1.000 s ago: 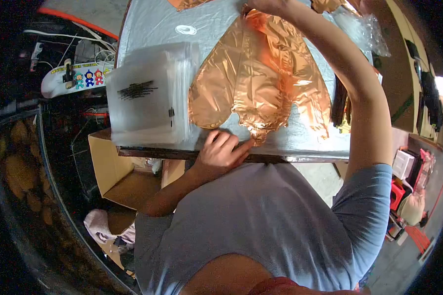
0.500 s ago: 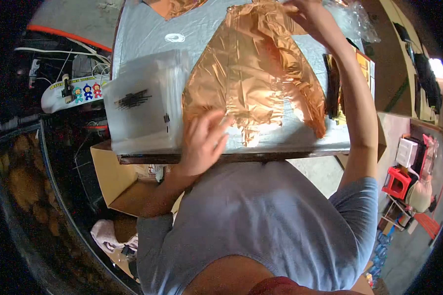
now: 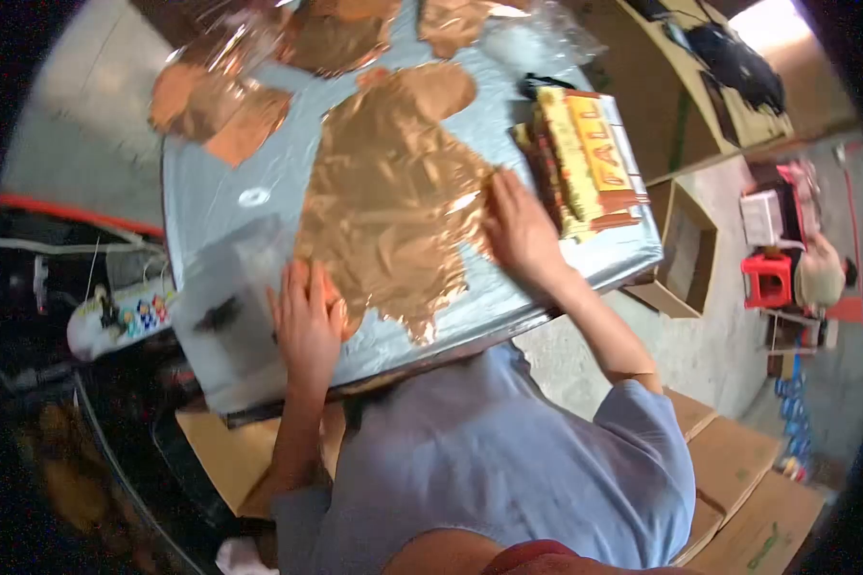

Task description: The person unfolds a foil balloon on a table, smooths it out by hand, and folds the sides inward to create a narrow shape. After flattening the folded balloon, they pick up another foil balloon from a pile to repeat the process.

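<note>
Foil piece (image 3: 384,192) ran shiny copper-gold, paler where light struck. Table cover (image 3: 206,206): silvery blue, marked with a white oval (image 3: 254,197). Clear bags (image 3: 235,359) carried a black smudge-like print (image 3: 219,314). Packet stack (image 3: 594,158): yellow, orange-red lettering "FALL". Shirt (image 3: 508,450) grey-blue; stool (image 3: 769,280) bright red; cartons (image 3: 734,465) brown.

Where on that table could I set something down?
Left of the big copper sheet, between the far-left foil and plastic bags; a smaller patch lies between right hand and front edge. Foil crowds the far side, packets the right.
</note>
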A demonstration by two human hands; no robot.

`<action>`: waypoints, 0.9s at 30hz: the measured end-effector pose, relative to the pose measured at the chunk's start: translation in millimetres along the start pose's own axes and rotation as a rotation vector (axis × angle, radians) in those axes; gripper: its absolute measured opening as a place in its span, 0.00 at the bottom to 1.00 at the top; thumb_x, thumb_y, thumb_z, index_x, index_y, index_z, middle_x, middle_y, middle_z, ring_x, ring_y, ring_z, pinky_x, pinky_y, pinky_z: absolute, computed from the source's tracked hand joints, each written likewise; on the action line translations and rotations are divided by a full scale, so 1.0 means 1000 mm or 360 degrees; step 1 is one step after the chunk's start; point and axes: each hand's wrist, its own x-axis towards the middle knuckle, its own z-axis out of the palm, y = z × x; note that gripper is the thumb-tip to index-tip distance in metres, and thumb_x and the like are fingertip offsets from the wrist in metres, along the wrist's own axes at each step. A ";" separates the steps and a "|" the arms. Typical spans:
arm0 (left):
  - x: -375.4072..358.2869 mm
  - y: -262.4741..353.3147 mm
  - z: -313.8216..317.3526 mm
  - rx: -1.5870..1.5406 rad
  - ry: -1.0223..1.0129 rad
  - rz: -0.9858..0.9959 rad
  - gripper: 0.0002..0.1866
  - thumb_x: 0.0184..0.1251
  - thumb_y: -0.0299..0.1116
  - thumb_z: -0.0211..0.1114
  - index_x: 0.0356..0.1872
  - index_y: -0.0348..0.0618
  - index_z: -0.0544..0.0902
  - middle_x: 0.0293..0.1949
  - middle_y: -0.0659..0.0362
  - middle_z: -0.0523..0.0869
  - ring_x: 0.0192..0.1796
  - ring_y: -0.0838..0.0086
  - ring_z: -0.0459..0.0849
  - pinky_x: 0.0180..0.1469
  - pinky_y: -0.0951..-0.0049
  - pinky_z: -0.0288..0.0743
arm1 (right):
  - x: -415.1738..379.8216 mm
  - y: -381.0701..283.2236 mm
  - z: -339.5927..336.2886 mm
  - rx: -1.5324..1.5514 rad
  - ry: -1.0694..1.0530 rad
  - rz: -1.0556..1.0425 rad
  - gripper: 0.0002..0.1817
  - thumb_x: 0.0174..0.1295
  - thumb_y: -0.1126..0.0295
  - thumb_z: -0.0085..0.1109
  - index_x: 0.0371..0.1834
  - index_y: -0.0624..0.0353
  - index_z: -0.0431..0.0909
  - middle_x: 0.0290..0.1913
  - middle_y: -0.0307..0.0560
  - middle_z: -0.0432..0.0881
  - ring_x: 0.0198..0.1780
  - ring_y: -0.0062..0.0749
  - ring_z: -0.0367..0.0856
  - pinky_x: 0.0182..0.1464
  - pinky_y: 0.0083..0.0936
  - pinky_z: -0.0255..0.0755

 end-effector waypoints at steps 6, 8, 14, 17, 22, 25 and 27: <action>-0.006 0.003 0.001 0.0068 -0.0143 -0.0014 0.36 0.72 0.39 0.66 0.79 0.46 0.67 0.78 0.45 0.67 0.81 0.50 0.62 0.83 0.36 0.45 | -0.014 0.002 0.013 -0.0138 -0.0024 0.0032 0.36 0.74 0.60 0.58 0.77 0.74 0.62 0.79 0.67 0.63 0.81 0.59 0.60 0.81 0.45 0.57; -0.010 0.004 0.003 0.0091 -0.0113 0.0006 0.35 0.72 0.39 0.66 0.79 0.46 0.68 0.78 0.45 0.67 0.81 0.50 0.62 0.83 0.37 0.44 | -0.017 0.004 0.015 -0.0168 -0.0003 -0.0015 0.36 0.73 0.60 0.59 0.77 0.73 0.61 0.78 0.67 0.65 0.80 0.60 0.62 0.81 0.45 0.58; -0.018 0.001 0.007 0.0068 0.0032 0.0084 0.36 0.66 0.40 0.72 0.76 0.50 0.72 0.77 0.49 0.69 0.79 0.50 0.65 0.79 0.33 0.53 | -0.022 0.011 0.016 0.0029 0.0087 0.0007 0.36 0.67 0.68 0.65 0.76 0.67 0.65 0.77 0.68 0.67 0.78 0.62 0.65 0.78 0.47 0.62; -0.012 0.002 -0.003 -0.0084 0.0046 0.0044 0.34 0.67 0.37 0.71 0.74 0.48 0.74 0.74 0.49 0.73 0.76 0.50 0.70 0.78 0.37 0.58 | -0.012 0.003 0.005 0.0031 0.0051 -0.0016 0.34 0.68 0.68 0.64 0.76 0.68 0.66 0.76 0.69 0.67 0.76 0.64 0.67 0.77 0.45 0.63; -0.003 0.007 -0.011 -0.1236 -0.0022 -0.0204 0.26 0.79 0.32 0.62 0.74 0.37 0.74 0.66 0.48 0.81 0.65 0.55 0.82 0.70 0.63 0.73 | -0.013 -0.012 -0.020 0.1155 -0.0061 0.0316 0.25 0.81 0.68 0.49 0.77 0.65 0.68 0.72 0.54 0.76 0.72 0.41 0.75 0.74 0.33 0.68; -0.003 0.010 -0.010 -0.2031 -0.0245 -0.0456 0.25 0.82 0.31 0.59 0.75 0.33 0.71 0.67 0.49 0.82 0.65 0.65 0.83 0.69 0.67 0.73 | -0.019 -0.029 -0.041 0.2218 -0.0348 0.0946 0.25 0.81 0.65 0.48 0.76 0.67 0.68 0.71 0.54 0.77 0.71 0.38 0.77 0.72 0.31 0.69; -0.004 0.009 -0.005 -0.2084 -0.0346 -0.0452 0.25 0.83 0.31 0.58 0.76 0.32 0.70 0.68 0.49 0.81 0.66 0.67 0.82 0.69 0.69 0.73 | -0.024 -0.032 -0.043 0.2297 -0.0509 0.1041 0.28 0.81 0.61 0.47 0.76 0.70 0.67 0.70 0.56 0.78 0.72 0.39 0.76 0.72 0.35 0.69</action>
